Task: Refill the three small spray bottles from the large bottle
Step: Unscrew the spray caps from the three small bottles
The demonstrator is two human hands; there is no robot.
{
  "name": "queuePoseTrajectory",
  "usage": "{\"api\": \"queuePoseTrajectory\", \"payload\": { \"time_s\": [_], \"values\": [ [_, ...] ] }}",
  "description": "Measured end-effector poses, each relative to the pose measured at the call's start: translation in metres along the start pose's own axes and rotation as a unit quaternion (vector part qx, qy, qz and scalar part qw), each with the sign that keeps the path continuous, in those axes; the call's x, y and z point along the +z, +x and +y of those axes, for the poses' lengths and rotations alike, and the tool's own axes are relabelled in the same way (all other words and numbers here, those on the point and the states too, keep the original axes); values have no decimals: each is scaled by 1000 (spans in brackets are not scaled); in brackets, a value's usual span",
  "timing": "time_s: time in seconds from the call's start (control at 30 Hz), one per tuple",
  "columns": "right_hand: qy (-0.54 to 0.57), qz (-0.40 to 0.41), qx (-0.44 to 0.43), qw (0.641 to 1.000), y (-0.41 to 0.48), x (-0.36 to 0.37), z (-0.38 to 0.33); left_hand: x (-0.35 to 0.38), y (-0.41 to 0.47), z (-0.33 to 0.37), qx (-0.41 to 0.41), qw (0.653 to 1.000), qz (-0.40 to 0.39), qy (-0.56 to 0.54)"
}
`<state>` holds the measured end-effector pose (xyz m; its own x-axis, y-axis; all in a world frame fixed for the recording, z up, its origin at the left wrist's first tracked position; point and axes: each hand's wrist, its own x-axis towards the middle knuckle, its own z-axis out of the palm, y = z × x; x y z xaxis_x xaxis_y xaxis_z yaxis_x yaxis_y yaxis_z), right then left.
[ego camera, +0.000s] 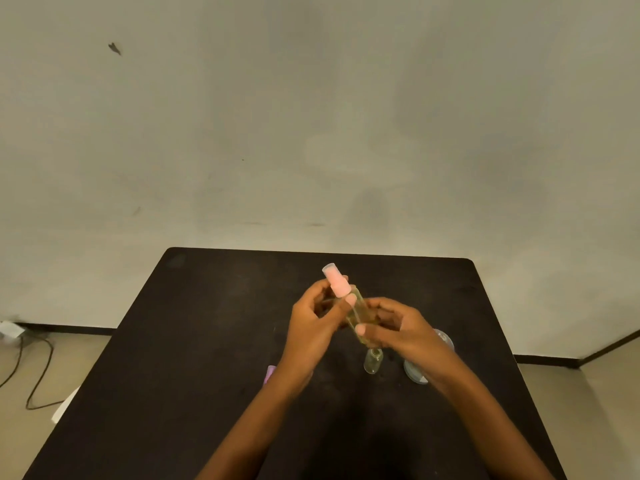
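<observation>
I hold a small clear spray bottle [356, 308] with a pink cap [335, 279] tilted above the middle of the black table [214, 341]. It has yellowish liquid inside. My left hand [318, 323] grips it near the pink top, and my right hand [398, 327] grips its lower body. Another small clear bottle [373, 362] stands uncapped on the table just below my hands. The large bottle [417, 370] stands to its right, mostly hidden behind my right wrist. A purple cap or bottle [270, 373] peeks out left of my left forearm.
A pale wall runs behind the table's far edge. A black cable [34, 375] and a white plug [10, 330] lie on the floor at the left. A white object [64, 405] sits beside the table's left edge.
</observation>
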<state>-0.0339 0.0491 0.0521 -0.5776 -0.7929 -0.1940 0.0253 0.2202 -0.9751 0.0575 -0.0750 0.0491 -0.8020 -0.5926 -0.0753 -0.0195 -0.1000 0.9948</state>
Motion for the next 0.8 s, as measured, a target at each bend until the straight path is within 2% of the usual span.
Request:
{"api": "queuePoseTrajectory", "payload": {
  "time_s": [0.13, 0.27, 0.5, 0.8],
  "values": [
    [-15, 0, -15, 1000, -3, 6, -4, 0, -5, 12, -20, 999, -16, -25],
    [3, -14, -23, 1000, -7, 7, -13, -5, -9, 23, -3, 999, -37, -31],
    [-86, 43, -65, 993, -9, 17, -12, -4, -9, 29, 22, 999, -10, -34],
    [-93, 75, -81, 990, -10, 31, -12, 0, -7, 28, 12, 998, 22, -57]
  ]
}}
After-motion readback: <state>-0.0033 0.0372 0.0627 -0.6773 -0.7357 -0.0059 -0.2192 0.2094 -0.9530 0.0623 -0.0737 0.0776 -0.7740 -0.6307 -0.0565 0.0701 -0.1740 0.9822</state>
